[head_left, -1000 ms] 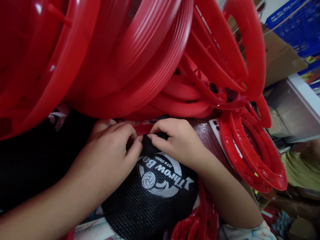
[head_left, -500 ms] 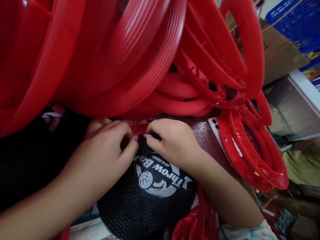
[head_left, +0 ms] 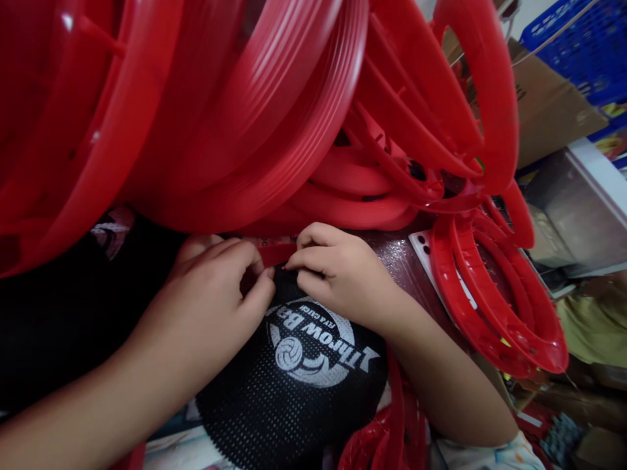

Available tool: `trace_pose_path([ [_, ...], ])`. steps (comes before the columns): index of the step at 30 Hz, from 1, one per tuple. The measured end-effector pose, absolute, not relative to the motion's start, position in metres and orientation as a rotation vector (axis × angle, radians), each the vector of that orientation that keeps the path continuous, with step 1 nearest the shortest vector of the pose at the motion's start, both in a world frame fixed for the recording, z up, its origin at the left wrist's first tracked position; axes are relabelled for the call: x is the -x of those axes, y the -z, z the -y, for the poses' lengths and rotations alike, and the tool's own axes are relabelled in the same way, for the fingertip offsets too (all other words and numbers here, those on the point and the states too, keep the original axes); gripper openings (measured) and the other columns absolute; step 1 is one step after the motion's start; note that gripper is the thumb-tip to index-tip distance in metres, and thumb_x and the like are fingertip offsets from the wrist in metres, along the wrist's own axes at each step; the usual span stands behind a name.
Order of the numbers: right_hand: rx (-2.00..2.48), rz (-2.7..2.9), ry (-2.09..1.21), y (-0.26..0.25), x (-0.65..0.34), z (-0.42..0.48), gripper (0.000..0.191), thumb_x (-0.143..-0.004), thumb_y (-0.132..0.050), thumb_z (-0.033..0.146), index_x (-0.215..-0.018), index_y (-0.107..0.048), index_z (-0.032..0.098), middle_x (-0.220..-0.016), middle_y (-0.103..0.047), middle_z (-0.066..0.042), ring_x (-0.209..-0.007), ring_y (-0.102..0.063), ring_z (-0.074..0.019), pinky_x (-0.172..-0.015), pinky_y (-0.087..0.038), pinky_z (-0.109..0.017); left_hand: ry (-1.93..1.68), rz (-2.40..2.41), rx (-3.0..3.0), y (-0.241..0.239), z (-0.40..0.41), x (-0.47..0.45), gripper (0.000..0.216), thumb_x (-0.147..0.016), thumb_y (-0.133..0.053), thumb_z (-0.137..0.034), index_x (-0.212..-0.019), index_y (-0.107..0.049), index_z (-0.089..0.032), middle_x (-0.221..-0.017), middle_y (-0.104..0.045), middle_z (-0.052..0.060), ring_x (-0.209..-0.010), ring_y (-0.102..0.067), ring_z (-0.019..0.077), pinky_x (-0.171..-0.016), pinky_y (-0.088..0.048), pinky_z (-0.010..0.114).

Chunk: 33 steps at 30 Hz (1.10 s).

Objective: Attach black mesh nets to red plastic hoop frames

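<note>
A black mesh disc [head_left: 294,385] with a white printed logo lies in front of me, and a red plastic ring [head_left: 277,253] runs along its far edge. My left hand [head_left: 215,294] is curled, its fingers pinching the mesh edge against the ring. My right hand [head_left: 337,271] is closed too, with fingertips pressing the same edge just to the right. Thumbs of both hands nearly touch at the rim.
A big heap of red plastic rings [head_left: 235,111] towers over my hands. More red rings [head_left: 494,294] lie stacked at the right, and others [head_left: 386,437] sit below the disc. A cardboard box [head_left: 548,104] and a blue crate [head_left: 582,46] stand at the back right.
My right fingers have shifted slightly along the ring's edge and curled tighter; the left hand keeps its pinch. The view wobbles a little.
</note>
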State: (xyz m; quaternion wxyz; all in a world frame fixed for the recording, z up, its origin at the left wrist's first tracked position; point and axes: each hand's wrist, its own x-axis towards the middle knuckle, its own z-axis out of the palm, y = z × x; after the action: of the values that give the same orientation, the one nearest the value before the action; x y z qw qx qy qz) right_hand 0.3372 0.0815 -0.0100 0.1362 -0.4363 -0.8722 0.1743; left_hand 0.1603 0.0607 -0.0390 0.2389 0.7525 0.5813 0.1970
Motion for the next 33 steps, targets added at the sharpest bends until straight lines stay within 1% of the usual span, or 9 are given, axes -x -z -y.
trace_pose_path([
  [6, 1.324, 2.629, -0.514, 0.006, -0.335, -0.08, 0.024, -0.082, -0.048, 0.012, -0.086, -0.072, 0.014, -0.092, -0.061, -0.005, -0.079, -0.056, -0.0142, -0.072, -0.043, -0.026, -0.501, -1.601, -2.123, 0.039, -0.061, -0.161, 0.016, -0.083, -0.045, -0.026, -0.067, -0.043, -0.023, -0.07, -0.056, 0.004, -0.082, -0.05, 0.0272, -0.07, -0.038, 0.037],
  [9, 1.352, 2.673, -0.517, 0.002, -0.335, -0.078, 0.025, -0.083, -0.048, 0.012, -0.088, -0.072, 0.014, -0.093, -0.061, -0.006, -0.08, -0.056, -0.0151, -0.072, -0.043, -0.027, -0.573, -1.553, -2.123, 0.041, -0.06, -0.16, 0.008, -0.084, -0.045, -0.022, -0.08, -0.052, -0.022, -0.082, -0.062, 0.005, -0.085, -0.05, 0.0266, -0.073, -0.04, 0.038],
  [12, 1.408, 2.61, -0.588, -0.001, -0.335, -0.078, 0.026, -0.082, -0.05, 0.009, -0.094, -0.072, 0.016, -0.092, -0.062, -0.005, -0.081, -0.056, -0.0144, -0.074, -0.043, -0.026, -0.612, -1.421, -2.139, 0.045, -0.062, -0.155, 0.013, -0.084, -0.045, -0.019, -0.088, -0.057, -0.024, -0.091, -0.066, 0.002, -0.086, -0.052, 0.0245, -0.077, -0.041, 0.038],
  [16, 1.561, 2.394, -0.64, -0.008, -0.337, -0.078, 0.016, -0.081, -0.06, 0.011, -0.092, -0.07, 0.013, -0.085, -0.067, -0.004, -0.078, -0.058, -0.0129, -0.073, -0.042, -0.024, -0.557, -1.349, -2.158, 0.05, -0.064, -0.15, 0.015, -0.085, -0.047, -0.022, -0.087, -0.061, -0.025, -0.094, -0.067, 0.002, -0.087, -0.053, 0.0239, -0.08, -0.043, 0.039],
  [18, 1.609, 2.348, -0.674, -0.013, -0.339, -0.079, 0.009, -0.081, -0.062, 0.014, -0.082, -0.071, 0.013, -0.079, -0.068, -0.002, -0.073, -0.058, -0.0116, -0.07, -0.041, -0.023, -0.55, -1.364, -2.158, 0.05, -0.065, -0.15, 0.014, -0.085, -0.048, -0.023, -0.087, -0.062, -0.025, -0.094, -0.067, 0.001, -0.088, -0.053, 0.0244, -0.081, -0.044, 0.04],
  [20, 1.63, 2.343, -0.712, -0.017, -0.34, -0.079, 0.011, -0.082, -0.062, 0.016, -0.077, -0.071, 0.014, -0.074, -0.068, -0.001, -0.068, -0.057, -0.0102, -0.066, -0.04, -0.022, -0.571, -1.365, -2.172, 0.05, -0.064, -0.151, 0.013, -0.085, -0.049, -0.022, -0.088, -0.061, -0.025, -0.095, -0.067, 0.002, -0.09, -0.053, 0.0252, -0.081, -0.044, 0.041],
  [24, 1.729, 2.34, -0.712, -0.018, -0.342, -0.08, 0.013, -0.083, -0.06, 0.017, -0.076, -0.071, 0.015, -0.069, -0.066, 0.001, -0.061, -0.053, -0.0092, -0.06, -0.035, -0.022, -0.654, -1.286, -2.199, 0.049, -0.062, -0.153, 0.013, -0.085, -0.046, -0.017, -0.087, -0.058, -0.022, -0.096, -0.065, 0.004, -0.095, -0.054, 0.0237, -0.084, -0.044, 0.04],
  [28, 1.793, 2.347, -0.734, -0.016, -0.342, -0.08, 0.014, -0.083, -0.059, 0.017, -0.076, -0.071, 0.016, -0.069, -0.066, 0.001, -0.059, -0.051, -0.009, -0.059, -0.033, -0.023, -0.652, -1.263, -2.215, 0.05, -0.06, -0.155, 0.018, -0.086, -0.044, -0.013, -0.095, -0.055, -0.023, -0.097, -0.065, 0.002, -0.094, -0.054, 0.0226, -0.085, -0.045, 0.041],
  [33, 1.801, 2.369, -0.761, -0.018, -0.343, -0.08, 0.014, -0.082, -0.059, 0.017, -0.074, -0.071, 0.016, -0.069, -0.066, 0.001, -0.059, -0.05, -0.0087, -0.058, -0.033, -0.023, -0.61, -1.238, -2.27, 0.051, -0.055, -0.154, 0.033, -0.085, -0.04, -0.009, -0.109, -0.056, -0.026, -0.113, -0.062, 0.003, -0.105, -0.051, 0.0245, -0.091, -0.044, 0.045],
])
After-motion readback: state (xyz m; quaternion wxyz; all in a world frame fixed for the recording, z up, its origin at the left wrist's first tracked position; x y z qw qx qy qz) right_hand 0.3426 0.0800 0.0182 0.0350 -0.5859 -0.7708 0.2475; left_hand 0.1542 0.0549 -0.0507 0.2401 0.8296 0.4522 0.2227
